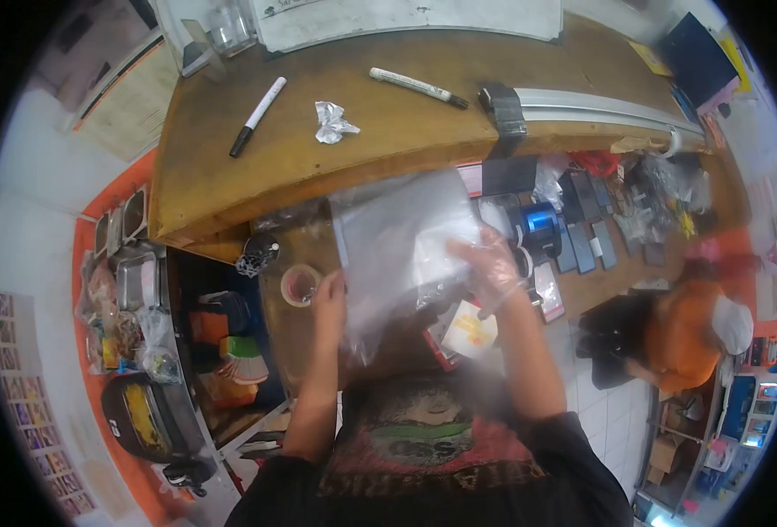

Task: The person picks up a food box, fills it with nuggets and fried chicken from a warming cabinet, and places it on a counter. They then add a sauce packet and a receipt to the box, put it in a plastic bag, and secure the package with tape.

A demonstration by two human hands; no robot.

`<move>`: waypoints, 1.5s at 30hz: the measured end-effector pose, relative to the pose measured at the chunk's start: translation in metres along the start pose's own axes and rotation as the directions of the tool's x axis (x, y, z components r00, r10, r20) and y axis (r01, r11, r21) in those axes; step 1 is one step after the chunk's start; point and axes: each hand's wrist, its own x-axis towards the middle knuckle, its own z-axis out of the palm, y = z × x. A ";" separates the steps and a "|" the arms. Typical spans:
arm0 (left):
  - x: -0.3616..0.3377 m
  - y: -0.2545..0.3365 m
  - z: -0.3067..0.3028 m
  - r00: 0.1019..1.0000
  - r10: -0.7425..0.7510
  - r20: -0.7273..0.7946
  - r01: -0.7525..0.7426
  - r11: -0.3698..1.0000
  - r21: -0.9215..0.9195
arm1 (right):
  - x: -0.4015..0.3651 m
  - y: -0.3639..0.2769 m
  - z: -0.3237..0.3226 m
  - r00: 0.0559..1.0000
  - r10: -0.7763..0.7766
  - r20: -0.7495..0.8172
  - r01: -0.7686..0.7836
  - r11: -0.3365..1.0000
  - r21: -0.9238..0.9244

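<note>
Both hands point(328, 300) point(491, 270) hold clear plastic point(397, 233) over a brown desk point(274, 318) beside tiled floor point(612, 422).

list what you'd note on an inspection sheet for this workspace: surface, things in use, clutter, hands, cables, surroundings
surface: brown desk below a raised wooden shelf
things in use: clear plastic sheet or bag, motion-blurred
clutter: two markers and crumpled foil on the shelf; tape roll, yellow-marked card and flat dark slabs below
grips: left hand at the plastic's left edge, right hand at its right side under clear film; how firmly each holds, cannot tell
cables: red tangle at the back, cannot tell if cable
surroundings: person in orange to the right, whiteboard beyond the shelf
</note>
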 end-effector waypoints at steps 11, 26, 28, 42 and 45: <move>-0.074 0.001 -0.034 0.974 -0.112 0.199 0.228 0.496 -0.838 | 0.018 0.115 -0.032 0.998 -0.028 0.060 0.055 0.857 -0.512; -0.078 0.025 -0.059 0.796 0.473 0.378 -0.473 0.875 -0.100 | -0.014 0.072 -0.014 0.948 0.156 0.279 -0.170 0.985 0.028; -0.079 -0.016 -0.040 0.698 0.302 0.650 0.136 0.835 -0.533 | -0.015 0.078 -0.022 0.887 0.152 0.436 -0.188 0.981 0.040; -0.054 0.047 0.010 0.574 0.102 0.813 0.541 0.698 -0.469 | -0.107 -0.003 -0.066 0.951 -0.282 0.125 0.249 0.942 0.226; -0.049 0.048 0.001 0.594 0.080 0.800 0.582 0.644 -0.497 | -0.111 -0.014 -0.077 0.942 -0.331 0.048 0.334 0.941 -0.059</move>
